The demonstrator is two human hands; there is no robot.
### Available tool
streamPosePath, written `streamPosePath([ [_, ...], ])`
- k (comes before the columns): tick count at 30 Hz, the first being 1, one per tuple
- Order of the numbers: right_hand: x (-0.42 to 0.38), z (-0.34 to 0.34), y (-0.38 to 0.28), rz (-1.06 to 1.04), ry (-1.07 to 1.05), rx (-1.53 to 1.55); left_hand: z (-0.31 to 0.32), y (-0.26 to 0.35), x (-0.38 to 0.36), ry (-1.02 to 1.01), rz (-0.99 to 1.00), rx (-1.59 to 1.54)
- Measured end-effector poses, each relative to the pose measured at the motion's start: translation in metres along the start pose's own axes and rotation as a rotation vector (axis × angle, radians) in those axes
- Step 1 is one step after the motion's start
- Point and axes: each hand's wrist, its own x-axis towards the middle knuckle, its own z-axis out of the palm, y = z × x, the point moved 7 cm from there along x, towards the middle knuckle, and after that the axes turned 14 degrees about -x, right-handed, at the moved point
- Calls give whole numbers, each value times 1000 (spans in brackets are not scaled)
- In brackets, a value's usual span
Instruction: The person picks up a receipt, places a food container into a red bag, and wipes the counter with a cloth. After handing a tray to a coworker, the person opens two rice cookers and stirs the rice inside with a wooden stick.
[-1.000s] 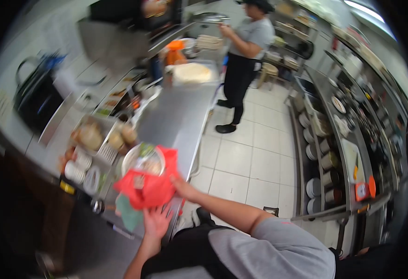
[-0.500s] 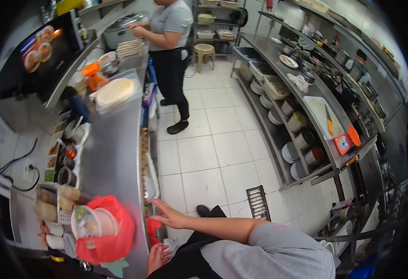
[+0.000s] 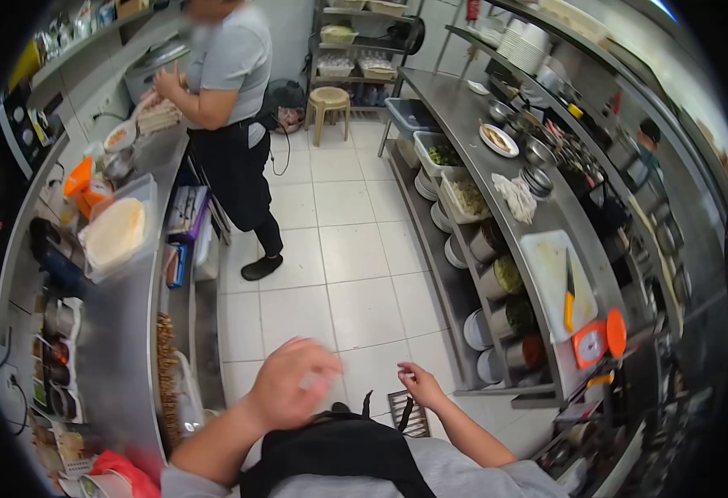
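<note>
My left hand (image 3: 298, 382) is raised in front of the black apron (image 3: 339, 452), its fingers smeared by motion, so whether they are closed is unclear. To its right and lower in the room, my right hand (image 3: 420, 386) hovers above the floor drain (image 3: 410, 415) with fingers slightly apart and nothing visible in it. Neither hand touches a counter. At the bottom left, a red plastic bag (image 3: 127, 473) surrounds a white container (image 3: 105, 485), away from both hands.
A co-worker (image 3: 231, 75) stands at the left steel counter (image 3: 123, 332), near a tray of flat dough (image 3: 117, 232) and an orange scale (image 3: 86, 184). The right counter (image 3: 464, 108) holds a cutting board (image 3: 551, 266) with a knife (image 3: 570, 290), a cloth (image 3: 515, 197) and another scale (image 3: 590, 344).
The view has swung right, away from the red bag. Both my hands have left the left counter's edge and are now in front of my body, farther apart.
</note>
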Motion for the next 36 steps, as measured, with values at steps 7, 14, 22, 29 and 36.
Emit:
streamPosePath([
  [7, 227, -75, 46, -25, 73, 15, 8, 24, 198, -14, 572, 66],
  [14, 224, -50, 388, 331, -391, -908, -67, -118, 370, 353, 817, -41],
  [22, 336, -64, 353, 646, -598, -609, -87, -289, 605, -15, 845, -94],
  [29, 779, -257, 146, 224, -457, -529, -184, -472, 750, -186, 688, -197],
  [36, 1187, -520, -68, 60, 175, -473, -296, -697, 796, -57, -362, 757],
])
